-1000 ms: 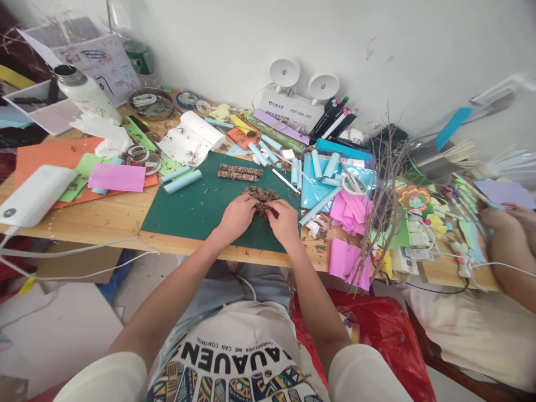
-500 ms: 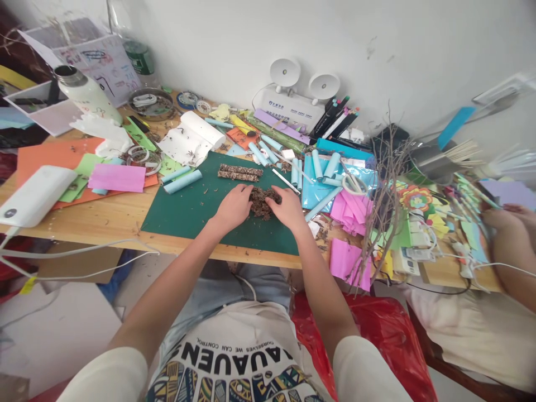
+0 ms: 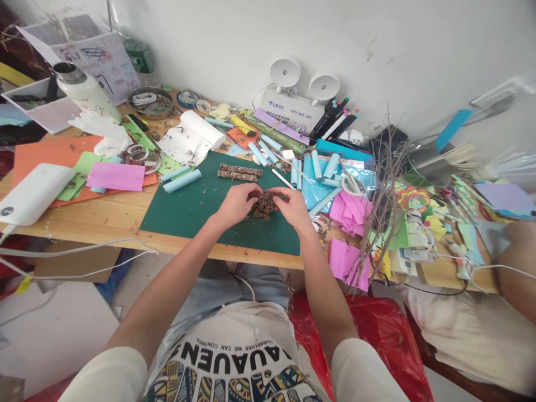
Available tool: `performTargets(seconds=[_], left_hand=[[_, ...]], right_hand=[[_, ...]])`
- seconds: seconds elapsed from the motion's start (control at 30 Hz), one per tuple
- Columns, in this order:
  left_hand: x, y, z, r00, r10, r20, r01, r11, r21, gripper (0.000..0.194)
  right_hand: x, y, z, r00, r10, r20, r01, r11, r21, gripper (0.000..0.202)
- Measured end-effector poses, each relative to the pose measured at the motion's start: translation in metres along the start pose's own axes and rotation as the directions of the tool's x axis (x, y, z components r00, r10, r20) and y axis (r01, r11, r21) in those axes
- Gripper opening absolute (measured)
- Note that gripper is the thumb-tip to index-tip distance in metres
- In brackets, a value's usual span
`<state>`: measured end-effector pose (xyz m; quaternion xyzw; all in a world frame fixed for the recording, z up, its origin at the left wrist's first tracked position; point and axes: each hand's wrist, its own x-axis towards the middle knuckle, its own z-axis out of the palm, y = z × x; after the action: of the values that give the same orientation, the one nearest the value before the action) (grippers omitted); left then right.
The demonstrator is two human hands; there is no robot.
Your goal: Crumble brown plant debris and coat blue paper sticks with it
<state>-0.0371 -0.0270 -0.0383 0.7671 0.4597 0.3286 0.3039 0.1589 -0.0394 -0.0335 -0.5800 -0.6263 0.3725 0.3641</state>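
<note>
A small heap of brown crumbly plant bits (image 3: pixel 263 206) lies on the dark green mat (image 3: pixel 184 209). From the left, my left hand (image 3: pixel 238 205) reaches its upper edge, thumb and fingertips pressed together on some of the bits. My right hand (image 3: pixel 291 206) does the same from the right, its fingertips pinched at the top of the heap. Just beyond my hands, two brown speckled rolls (image 3: pixel 238 172) lie side by side on the mat. Loose crumbs are scattered around them.
Blue paper tubes (image 3: pixel 183 181) flank the mat. Right of it are pink paper (image 3: pixel 349 209), scissors (image 3: pixel 353 183) and upright dry twigs (image 3: pixel 377 212). A white bottle (image 3: pixel 86 92) and power bank (image 3: pixel 36 195) stand left. Another person's arm (image 3: pixel 519 268) rests far right.
Both my hands have shifted slightly toward the top of the heap, with fingertips drawn together. At the far right, the other person's hand has moved out of clear view.
</note>
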Motion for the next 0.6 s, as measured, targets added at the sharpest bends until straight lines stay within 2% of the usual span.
performTargets(seconds=[0.13,0.27,0.4,0.5,0.6], left_hand=[[-0.005,-0.004,0.003,0.999,-0.037,-0.023,0.038,0.998,0.058,0.021],[-0.011,-0.003,0.000,0.999,-0.012,0.044,0.010,0.999,0.052,0.032],[-0.017,0.000,-0.008,0.983,0.041,0.181,-0.062,0.992,0.110,0.056],[-0.018,0.002,-0.007,0.972,0.057,0.227,-0.102,0.976,0.194,0.074],[-0.015,0.004,0.001,0.974,0.056,0.219,-0.113,0.960,0.257,0.063]], right_hand=[[-0.006,-0.002,0.002,0.994,-0.085,-0.066,0.068,0.972,-0.226,0.029],[-0.014,-0.004,0.005,0.985,-0.158,-0.074,0.125,0.935,-0.332,0.033],[-0.028,-0.005,0.004,0.987,-0.138,-0.079,0.099,0.922,-0.375,0.047],[-0.038,-0.003,0.006,0.985,-0.112,-0.129,0.039,0.882,-0.470,0.044],[-0.040,0.000,0.013,0.987,-0.089,-0.133,0.010,0.863,-0.505,0.043]])
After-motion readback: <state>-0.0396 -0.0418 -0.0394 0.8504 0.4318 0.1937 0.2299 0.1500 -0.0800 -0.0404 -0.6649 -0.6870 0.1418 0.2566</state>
